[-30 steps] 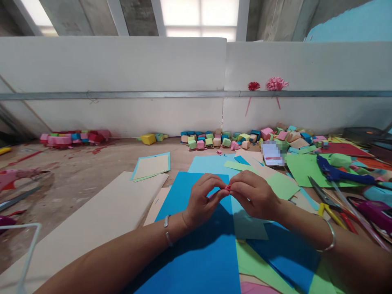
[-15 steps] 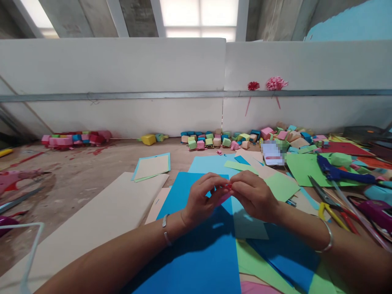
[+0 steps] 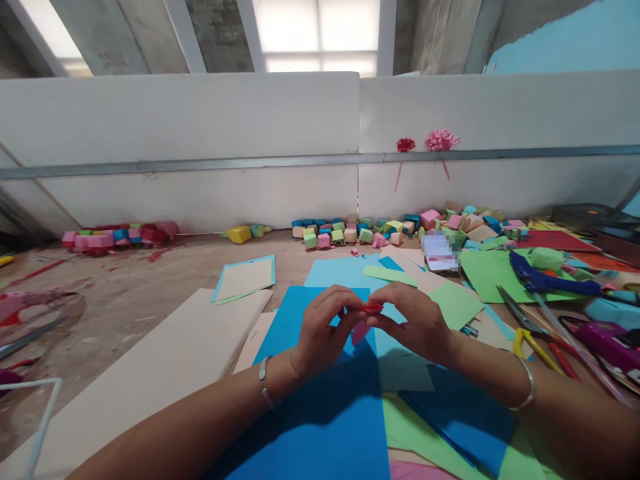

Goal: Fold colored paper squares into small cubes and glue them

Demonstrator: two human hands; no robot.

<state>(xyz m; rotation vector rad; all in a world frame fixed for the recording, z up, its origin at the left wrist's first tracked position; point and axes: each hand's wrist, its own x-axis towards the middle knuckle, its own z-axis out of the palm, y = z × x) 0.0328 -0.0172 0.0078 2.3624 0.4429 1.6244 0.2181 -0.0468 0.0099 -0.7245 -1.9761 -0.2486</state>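
- Paper sheet in cream (image 3: 165, 373) lies left of the blue sheet (image 3: 325, 427); small cards (image 3: 245, 277) rest near the blue sheet's far left corner.
- Left hand (image 3: 321, 333) is above the blue sheet, thumb and fingertips pinched narrow on the left side of the pink-red piece (image 3: 359, 333).
- This piece is held up between both hands, over the blue sheet's far right corner. It seems to be thin paper: likely almost weightless, soft to bend, not slippery, easily creased or torn by a hard squeeze. The red upper edge looks the best hold, taken lightly at both ends. In looks, it is a narrow red band on top with a brighter pink flap hanging below; fingers hide the rest.
- Right hand (image 3: 417, 323) comes in across the blue sheet's right edge, thumb and fingertips close together around the band's right end.
- Scissors (image 3: 515, 310) lie well to the right of the blue sheet.
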